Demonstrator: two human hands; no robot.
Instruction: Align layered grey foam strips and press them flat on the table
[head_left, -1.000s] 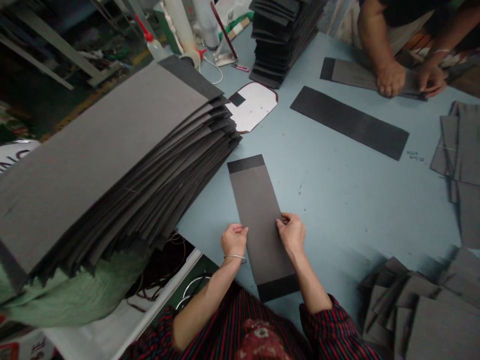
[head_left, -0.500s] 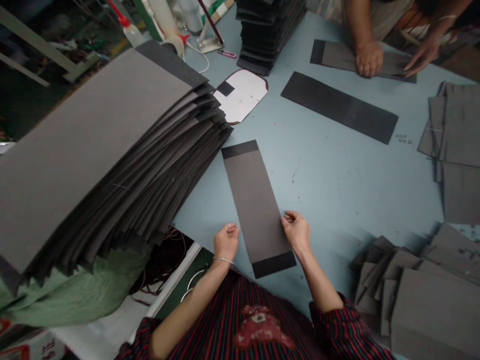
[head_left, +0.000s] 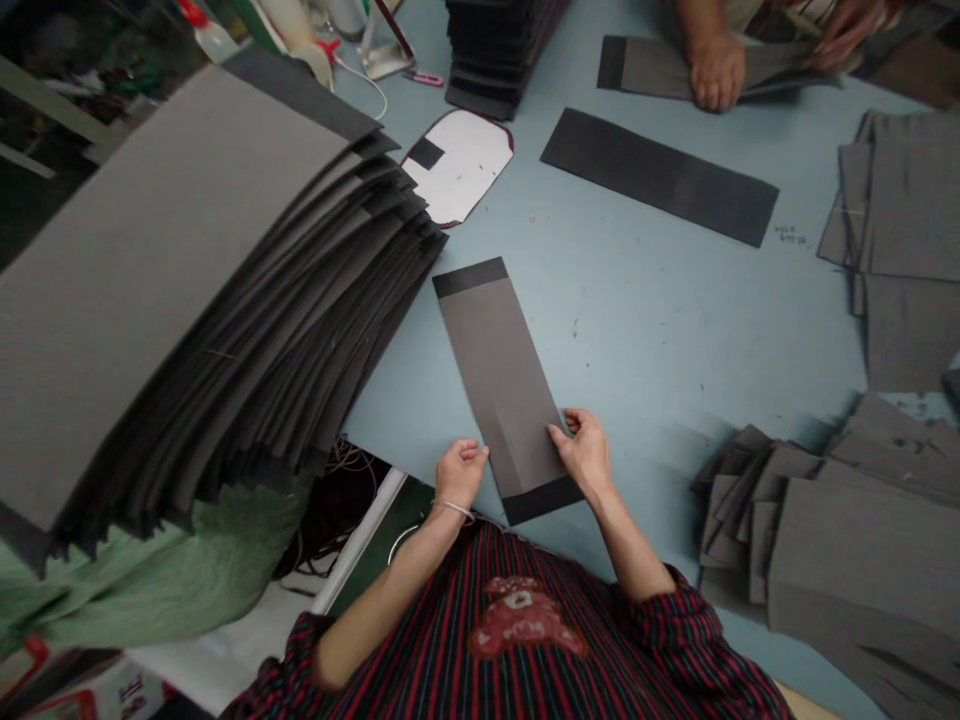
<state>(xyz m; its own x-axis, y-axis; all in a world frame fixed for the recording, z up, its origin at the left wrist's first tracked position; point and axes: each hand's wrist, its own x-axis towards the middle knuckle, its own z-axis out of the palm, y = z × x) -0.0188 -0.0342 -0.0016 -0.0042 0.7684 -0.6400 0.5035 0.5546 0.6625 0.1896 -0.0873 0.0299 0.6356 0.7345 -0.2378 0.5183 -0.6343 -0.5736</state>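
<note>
Sheet [head_left: 484,340], long and grey with black ends, is in the middle, on the blue table [head_left: 637,340]. A moment ago it lay flat, with a gap beside the left hand [head_left: 459,475]. Now that hand is right by the edge, at 7 o'clock from the sheet's middle, and there is a soft bend between the hands. So the sheet seems to be worked from both sides. The left fingers are half curled; I can't tell if they have hold of it. The right hand [head_left: 585,448], at 4 o'clock, seems to pinch the edge, thumb on top. Small writing [head_left: 791,236] at 2 o'clock is too tiny to read. Letters on the red and white pack [head_left: 135,692], at 8 o'clock, are unclear too.
</note>
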